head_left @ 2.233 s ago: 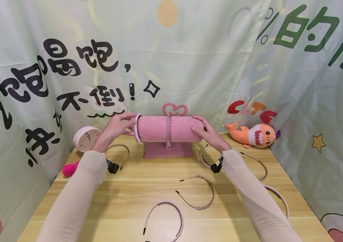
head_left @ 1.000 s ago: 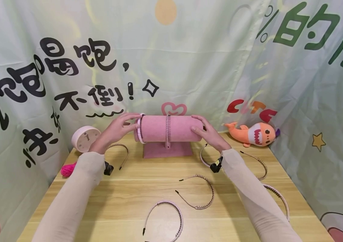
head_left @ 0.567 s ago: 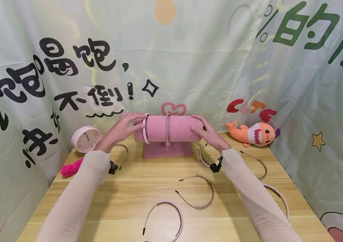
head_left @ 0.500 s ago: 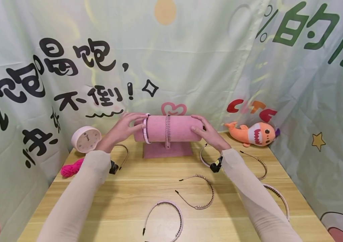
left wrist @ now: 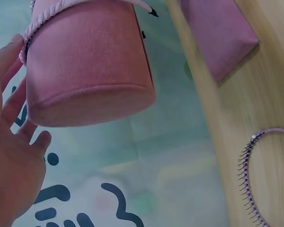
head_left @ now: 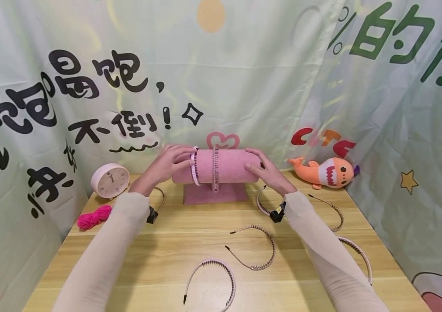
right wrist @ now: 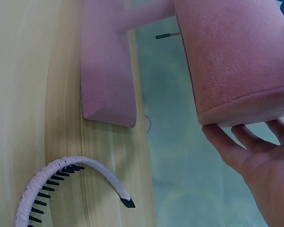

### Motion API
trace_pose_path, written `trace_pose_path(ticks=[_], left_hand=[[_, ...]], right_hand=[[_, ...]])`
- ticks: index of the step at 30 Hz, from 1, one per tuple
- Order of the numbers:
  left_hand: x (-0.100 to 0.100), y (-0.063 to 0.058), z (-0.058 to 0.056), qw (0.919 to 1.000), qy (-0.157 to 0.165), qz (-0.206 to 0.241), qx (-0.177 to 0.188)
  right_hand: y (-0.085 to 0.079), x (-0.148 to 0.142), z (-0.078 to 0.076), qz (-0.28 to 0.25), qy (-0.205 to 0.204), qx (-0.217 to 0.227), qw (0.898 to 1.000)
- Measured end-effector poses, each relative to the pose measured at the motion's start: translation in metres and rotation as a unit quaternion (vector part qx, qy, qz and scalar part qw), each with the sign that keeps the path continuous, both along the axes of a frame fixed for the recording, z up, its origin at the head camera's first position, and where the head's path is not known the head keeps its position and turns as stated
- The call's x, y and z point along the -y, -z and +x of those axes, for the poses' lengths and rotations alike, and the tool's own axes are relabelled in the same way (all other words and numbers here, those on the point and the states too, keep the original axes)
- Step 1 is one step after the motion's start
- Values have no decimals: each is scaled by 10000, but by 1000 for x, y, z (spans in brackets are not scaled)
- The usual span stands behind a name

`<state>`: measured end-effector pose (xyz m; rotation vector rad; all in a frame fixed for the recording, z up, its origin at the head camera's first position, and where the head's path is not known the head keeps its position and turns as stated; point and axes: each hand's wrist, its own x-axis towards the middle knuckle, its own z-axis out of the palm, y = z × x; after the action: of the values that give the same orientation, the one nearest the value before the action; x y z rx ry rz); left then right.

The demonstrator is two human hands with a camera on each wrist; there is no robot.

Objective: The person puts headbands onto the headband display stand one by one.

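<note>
A pink velvet headband stand (head_left: pixel 234 169) stands at the table's back, its horizontal roll on a post over a flat base (head_left: pixel 209 197). A pale braided headband (head_left: pixel 194 171) sits around the roll left of centre; a thin toothed headband (head_left: pixel 216 167) circles the middle. My left hand (head_left: pixel 168 164) reaches along the roll's left end, fingertips against the braided headband; in the left wrist view its fingers look fairly straight. My right hand (head_left: pixel 273 175) holds the roll's right end, thumb in front and index finger over the top. In the right wrist view its other fingers (right wrist: pixel 246 139) press the end face.
Loose headbands lie on the wooden table, including one at the front (head_left: pixel 233 277), one near the middle (head_left: pixel 273 247) and one beside the right sleeve (head_left: pixel 365 255). A pink clock (head_left: pixel 108 180), magenta yarn (head_left: pixel 94 217) and an orange plush shark (head_left: pixel 314 173) sit near the cloth-hung walls.
The braided headband has slid right, from the roll's left end toward the middle headband, with my left hand moving along behind it. My right hand keeps its hold.
</note>
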<state>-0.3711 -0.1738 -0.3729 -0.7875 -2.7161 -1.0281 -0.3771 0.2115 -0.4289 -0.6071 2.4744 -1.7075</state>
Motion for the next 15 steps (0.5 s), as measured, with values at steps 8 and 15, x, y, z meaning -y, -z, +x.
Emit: trace_pose_path(ticks=[8,15], left_hand=[[-13,-4,2,9995,73,-254,-198],[-21,-5,0,9988,98,-411,-241]], right_hand=[[0,0,1,64,19,16,10000],[-1,0,1,81,12,-31,10000]])
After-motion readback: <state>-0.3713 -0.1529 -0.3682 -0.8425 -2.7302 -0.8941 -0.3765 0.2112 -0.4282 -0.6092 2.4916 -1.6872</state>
